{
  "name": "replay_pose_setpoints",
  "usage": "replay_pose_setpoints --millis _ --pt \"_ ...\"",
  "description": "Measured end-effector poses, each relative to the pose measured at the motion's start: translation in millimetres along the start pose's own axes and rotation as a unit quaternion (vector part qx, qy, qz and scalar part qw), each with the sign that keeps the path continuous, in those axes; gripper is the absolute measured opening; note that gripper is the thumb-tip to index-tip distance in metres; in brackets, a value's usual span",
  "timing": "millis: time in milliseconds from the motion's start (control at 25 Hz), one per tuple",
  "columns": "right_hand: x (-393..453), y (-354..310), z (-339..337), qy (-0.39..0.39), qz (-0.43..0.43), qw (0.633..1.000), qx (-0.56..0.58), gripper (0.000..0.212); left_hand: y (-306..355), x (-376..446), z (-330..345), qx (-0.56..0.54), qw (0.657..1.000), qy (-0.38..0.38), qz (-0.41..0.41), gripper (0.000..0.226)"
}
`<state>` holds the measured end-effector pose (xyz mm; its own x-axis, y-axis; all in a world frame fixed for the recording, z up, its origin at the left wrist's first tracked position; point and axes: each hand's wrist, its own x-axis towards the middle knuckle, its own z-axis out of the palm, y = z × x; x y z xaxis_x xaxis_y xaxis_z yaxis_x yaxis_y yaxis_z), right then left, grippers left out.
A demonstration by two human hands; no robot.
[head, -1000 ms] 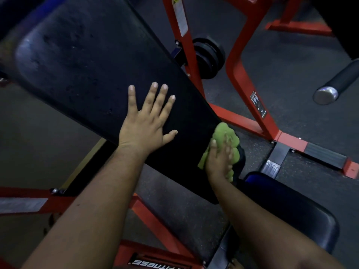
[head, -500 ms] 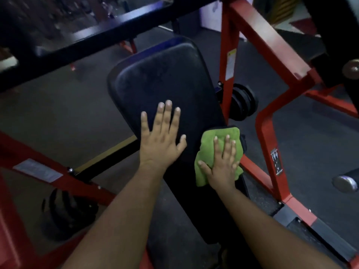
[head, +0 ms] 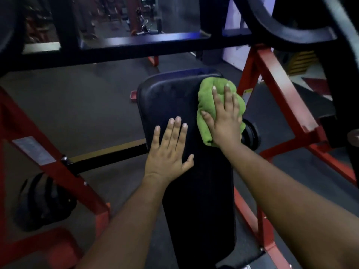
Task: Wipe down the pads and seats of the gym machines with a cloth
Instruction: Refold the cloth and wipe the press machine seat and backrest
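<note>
Head-camera footage is filled by a long black back pad (head: 174, 105), whose long axis runs away from the viewer. A green cloth (head: 206, 98) is pressed flat against the pad's far right corner by the right hand (head: 225, 121), fingers straight and spread over it, nothing gripped. The left hand (head: 169, 152) is laid open on the pad nearer its middle left, fingers straight, apparently as a brace.

The unwiped stretch is judged to lie to the left of the cloth, across the top edge, and down the pad toward the viewer; the right hand is the nearer one for that stroke.

The pad is set in a red frame (head: 279, 90). A dark crossbar (head: 147, 43) passes beyond the pad, weight plates (head: 40, 202) lie left of it, and grey flooring (head: 81, 105) is spread around it.
</note>
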<state>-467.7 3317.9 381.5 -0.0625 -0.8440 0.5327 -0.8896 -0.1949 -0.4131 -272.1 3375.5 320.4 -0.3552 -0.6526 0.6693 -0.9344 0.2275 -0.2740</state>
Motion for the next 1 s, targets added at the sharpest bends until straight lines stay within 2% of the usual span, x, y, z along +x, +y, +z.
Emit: replay_pose_setpoints --millis 120,240,320,480,560,680,760,840,880,1000 --pt "44.6 -31.6 -17.4 -0.006 -0.079 0.996 -0.043 0.068 2.0 -1.0 -0.6 -0.005 0.999 0.006 -0.034 0.095" --pt "63.1 -54.9 -29.1 -0.037 -0.180 0.977 -0.106 0.067 3.0 1.2 -1.5 -0.005 0.999 0.003 -0.034 0.095" --pt "64.6 -47.3 -32.7 -0.047 -0.236 0.960 -0.141 0.070 3.7 0.6 -2.4 0.002 0.999 -0.002 -0.037 0.095" --pt "49.9 4.0 -31.7 -0.031 -0.262 0.951 -0.160 0.081 9.1 0.1 -5.3 0.045 0.997 -0.018 -0.052 0.098" --pt "53.8 8.1 -31.3 -0.043 -0.285 0.947 -0.145 0.081 10.2 2.6 -5.9 0.062 0.995 -0.031 -0.067 0.099" --pt "70.0 -25.7 -32.3 -0.044 -0.346 0.924 -0.159 0.073 30.0 -16.6 -2.9 0.051 0.986 0.006 -0.156 0.090" --pt "72.8 -63.2 -24.4 -0.032 -0.420 0.890 -0.176 0.070 67.6 -50.5 5.4 0.025 0.968 0.029 -0.247 0.082" --pt "71.5 -103.6 -16.6 -0.042 -0.475 0.856 -0.197 0.068 109.5 -83.4 17.9 0.004 0.940 0.009 -0.340 0.083" --pt "70.2 -113.7 -14.9 -0.046 -0.483 0.851 -0.200 0.068 125.5 -95.4 23.1 -0.007 0.926 -0.007 -0.378 0.084" --pt "64.8 -86.8 -14.3 -0.021 -0.494 0.846 -0.200 0.072 140.2 -108.9 38.4 -0.029 0.907 -0.013 -0.421 0.087"
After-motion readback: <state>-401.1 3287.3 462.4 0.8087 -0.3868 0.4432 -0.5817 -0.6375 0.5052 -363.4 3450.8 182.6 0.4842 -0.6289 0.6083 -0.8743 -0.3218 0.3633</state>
